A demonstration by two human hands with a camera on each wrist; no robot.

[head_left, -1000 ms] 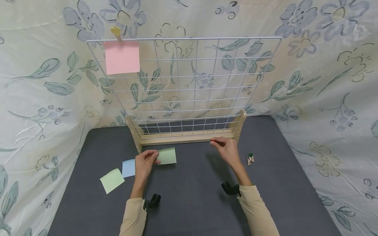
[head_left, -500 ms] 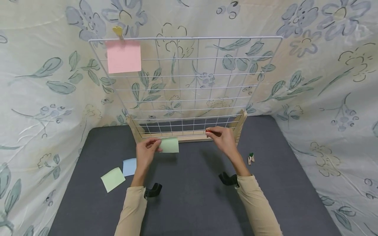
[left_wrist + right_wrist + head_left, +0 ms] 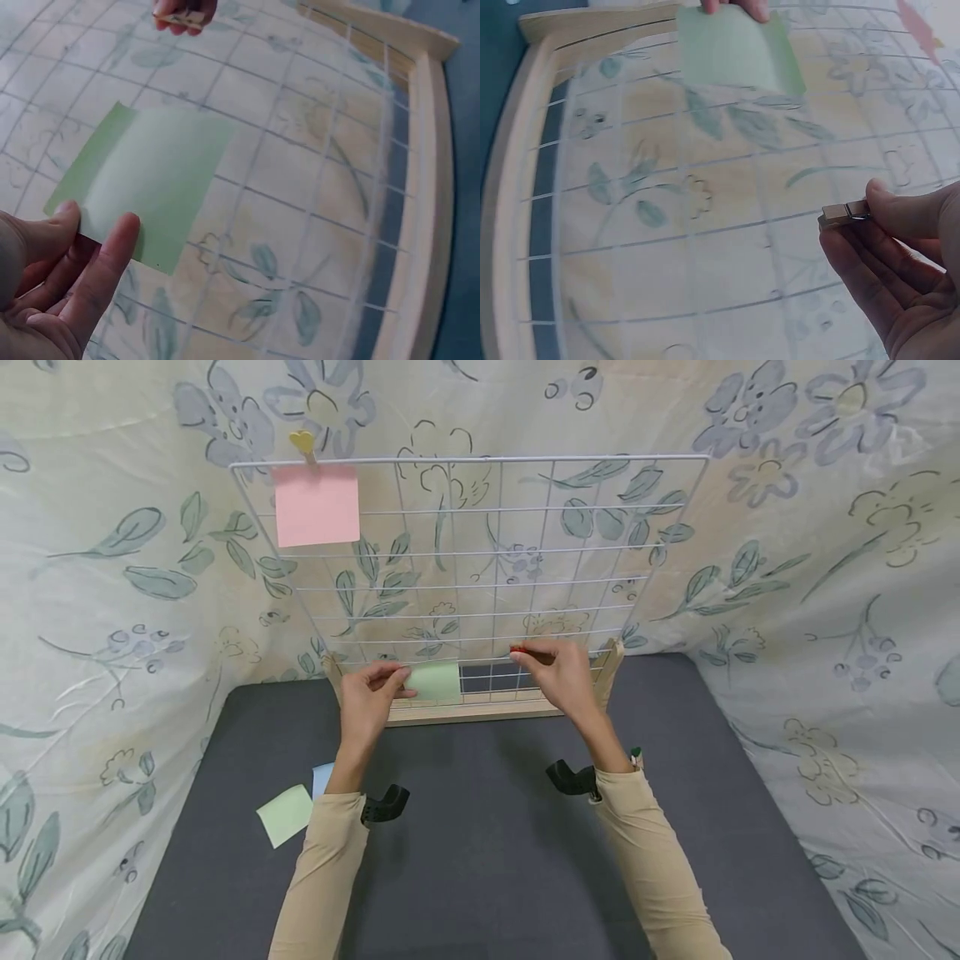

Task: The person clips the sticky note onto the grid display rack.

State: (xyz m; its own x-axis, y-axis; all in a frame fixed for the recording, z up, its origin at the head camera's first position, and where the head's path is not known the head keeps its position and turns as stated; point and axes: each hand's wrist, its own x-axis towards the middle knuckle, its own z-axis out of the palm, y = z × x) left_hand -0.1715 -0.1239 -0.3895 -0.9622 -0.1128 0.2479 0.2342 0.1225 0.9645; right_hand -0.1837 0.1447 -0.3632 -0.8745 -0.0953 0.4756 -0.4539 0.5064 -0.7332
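Note:
My left hand (image 3: 369,702) pinches a green paper note (image 3: 437,682) by its left edge, in front of the lower part of the white wire grid (image 3: 495,586). In the left wrist view thumb and fingers grip one edge of the note (image 3: 161,180), which bends slightly. To the right, my right hand (image 3: 558,675) pinches a small wooden clothespin (image 3: 845,214) between thumb and fingertips. A bit of red shows at those fingertips in the head view. A pink note (image 3: 317,506) hangs from the grid's top left under a clothespin with a yellow heart (image 3: 302,442).
The grid stands in a wooden base (image 3: 472,713) on a dark table (image 3: 480,843). Another green note (image 3: 285,816) and a partly covered blue note (image 3: 322,778) lie at the left. A green-topped clothespin (image 3: 637,756) shows beside the right sleeve. Floral cloth hangs behind.
Both hands have risen from near the table to the lower grid, the left carrying the green note, the right the clothespin. The right hand has also shifted slightly left.

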